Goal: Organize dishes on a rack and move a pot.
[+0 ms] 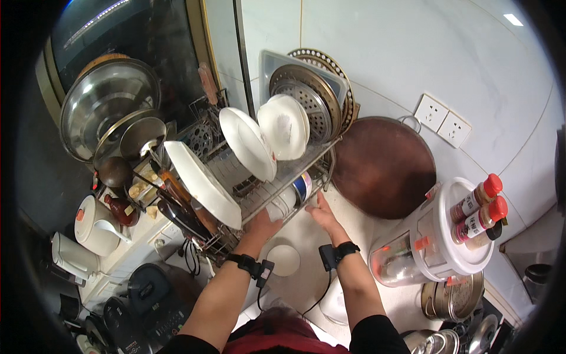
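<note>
A two-tier metal dish rack stands before me. My left hand reaches into its lower tier beside a stack of white bowls; the fingers are largely hidden, so a grip cannot be made out. My right hand is at the lower tier's right end, its fingers apart and nothing held, near a blue-and-white dish. On the upper tier, white plates and a white dish lean on edge, with white bowls behind. A round white dish rests on the counter between my forearms.
Perforated steamer trays lean behind the rack. A round brown board rests against the tiled wall. At right stands a lidded plastic bucket with seasoning bottles on top. Knives fill the rack's left side. White crockery sits below my right forearm.
</note>
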A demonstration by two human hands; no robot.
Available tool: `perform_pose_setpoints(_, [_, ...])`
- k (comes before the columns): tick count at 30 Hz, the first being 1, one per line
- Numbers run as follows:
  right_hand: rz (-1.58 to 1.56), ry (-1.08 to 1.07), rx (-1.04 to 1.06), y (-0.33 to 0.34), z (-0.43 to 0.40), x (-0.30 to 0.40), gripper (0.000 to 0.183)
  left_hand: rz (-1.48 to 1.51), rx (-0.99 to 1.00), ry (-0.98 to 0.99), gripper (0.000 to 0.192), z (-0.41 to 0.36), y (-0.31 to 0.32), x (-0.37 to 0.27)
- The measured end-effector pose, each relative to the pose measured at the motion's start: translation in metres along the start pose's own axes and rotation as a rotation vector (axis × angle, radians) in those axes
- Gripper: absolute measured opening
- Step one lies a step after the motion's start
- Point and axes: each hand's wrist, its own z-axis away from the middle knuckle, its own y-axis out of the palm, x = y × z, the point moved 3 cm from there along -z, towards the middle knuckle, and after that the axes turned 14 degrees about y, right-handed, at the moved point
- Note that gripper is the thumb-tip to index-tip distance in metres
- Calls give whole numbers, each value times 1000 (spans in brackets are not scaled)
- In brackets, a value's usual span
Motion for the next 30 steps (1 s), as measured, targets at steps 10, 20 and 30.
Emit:
perform_pose_setpoints(10, [-265,167,-538,-75,177,-113,48,-26,235,-165,93,10,-25,-2])
perform_pose_setpoints(20, [-172,307,-908,-94,242,-285,57,-17,115,-166,94,4,-27,-21])
perform_pose_setpoints(30, [-390,100,-574,-73,245,-320,44,609,172,-254,93,-43,5,-7])
